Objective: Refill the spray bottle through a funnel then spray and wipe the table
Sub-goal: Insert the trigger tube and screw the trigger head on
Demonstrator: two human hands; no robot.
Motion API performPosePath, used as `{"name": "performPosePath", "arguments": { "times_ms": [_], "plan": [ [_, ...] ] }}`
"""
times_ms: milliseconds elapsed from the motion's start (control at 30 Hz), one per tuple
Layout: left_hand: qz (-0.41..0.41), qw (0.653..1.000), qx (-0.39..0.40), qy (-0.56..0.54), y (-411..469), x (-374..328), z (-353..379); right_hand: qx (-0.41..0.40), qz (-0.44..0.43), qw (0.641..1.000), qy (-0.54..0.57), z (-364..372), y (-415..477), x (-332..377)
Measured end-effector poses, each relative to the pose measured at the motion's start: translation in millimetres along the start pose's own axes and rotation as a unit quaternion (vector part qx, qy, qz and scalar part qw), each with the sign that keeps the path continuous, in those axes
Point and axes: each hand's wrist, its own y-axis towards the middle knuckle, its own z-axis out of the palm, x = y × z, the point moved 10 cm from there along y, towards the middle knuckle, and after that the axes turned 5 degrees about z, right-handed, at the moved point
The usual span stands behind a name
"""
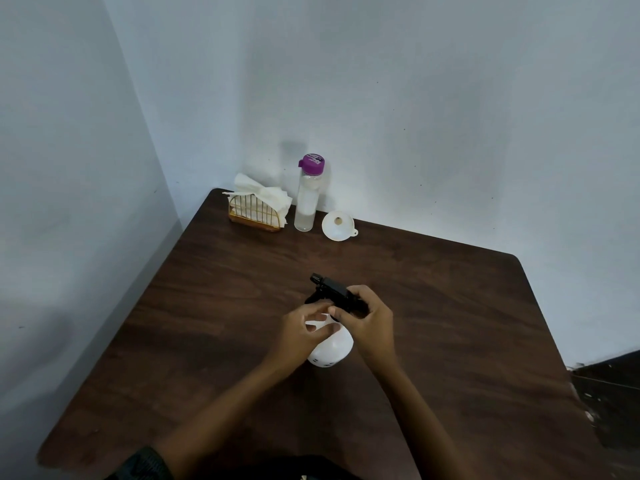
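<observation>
At frame centre on the tabletop (450, 323), left hand (303, 329) curls round the white bottle (330, 351); right hand (372, 322) pinches its black sprayer (332, 289).

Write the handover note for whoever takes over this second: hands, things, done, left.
Left hand holds the white spray bottle at mid-table. Right hand grips its black spray head, which sits on the bottle.
Funnel, capped water bottle and tissues are at the far edge of the table, untouched.
Done: nothing visible yet.
Left: take the head off, set the funnel, pour, reclose, spray, wipe.
</observation>
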Motion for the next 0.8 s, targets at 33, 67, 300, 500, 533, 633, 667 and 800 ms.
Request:
{"name": "performPosePath", "arguments": {
  "times_ms": [33,67,300,500,533,633,667,800],
  "plan": [
    [0.001,1.000,-0.006,-0.001,-1,0,-1,-0.002,0.000,1.000,-0.002,2,-1,-1],
    [0.003,1.000,-0.013,0.002,-2,0,-2,-0.005,0.000,1.000,-0.005,2,-2,-2],
    [0.076,0.992,-0.035,0.099,-6,-13,-3,-0.024,-0.009,0.999,-0.034,7,-9,-4],
    [0.097,0.990,-0.040,0.093,-8,-17,0,-0.002,0.025,1.000,-0.007,10,-13,-17],
    [0.100,0.990,-0.037,0.092,-8,-17,0,0.004,0.034,0.999,-0.001,11,-13,-20],
    [0.106,0.990,-0.036,0.082,-6,-17,0,0.003,0.037,0.999,-0.015,8,-12,-23],
    [0.107,0.990,-0.039,0.078,-7,-17,0,-0.001,0.036,0.999,-0.021,6,-12,-23],
    [0.113,0.991,-0.038,0.067,-7,-16,2,-0.031,0.033,0.999,-0.030,0,-12,-25]
  ]
}}
